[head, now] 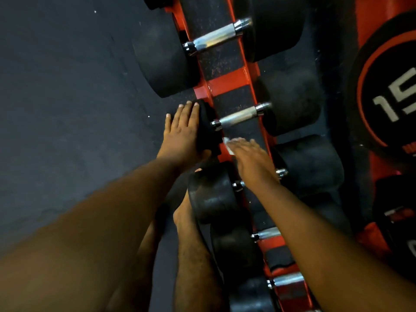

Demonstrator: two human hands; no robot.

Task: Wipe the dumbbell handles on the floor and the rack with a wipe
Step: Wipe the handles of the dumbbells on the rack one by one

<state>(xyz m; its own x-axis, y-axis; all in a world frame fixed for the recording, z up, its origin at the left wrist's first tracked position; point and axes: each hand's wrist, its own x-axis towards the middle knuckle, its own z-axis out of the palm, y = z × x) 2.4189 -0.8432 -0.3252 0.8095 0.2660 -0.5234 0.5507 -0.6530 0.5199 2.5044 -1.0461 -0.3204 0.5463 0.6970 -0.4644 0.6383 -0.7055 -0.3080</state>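
A red rack (227, 81) runs up the middle of the view and carries several black dumbbells with chrome handles. My left hand (182, 131) lies flat, fingers straight, on the near head of the small dumbbell (208, 129), whose chrome handle (239, 117) shows bare beside it. My right hand (252, 158) lies flat with straight fingers over a white wipe (227, 144), pressing it on the rack rail just below that handle. Only a corner of the wipe shows past my fingertips. The handle of the dumbbell (213, 197) under my right wrist is mostly hidden.
A bigger dumbbell with a chrome handle (217, 37) sits higher on the rack. More handles (267, 234) lie nearer me. A weight plate marked 15 (387, 95) stands at the right. Dark rubber floor (67, 86) spreads left. My bare foot (184, 212) stands by the rack.
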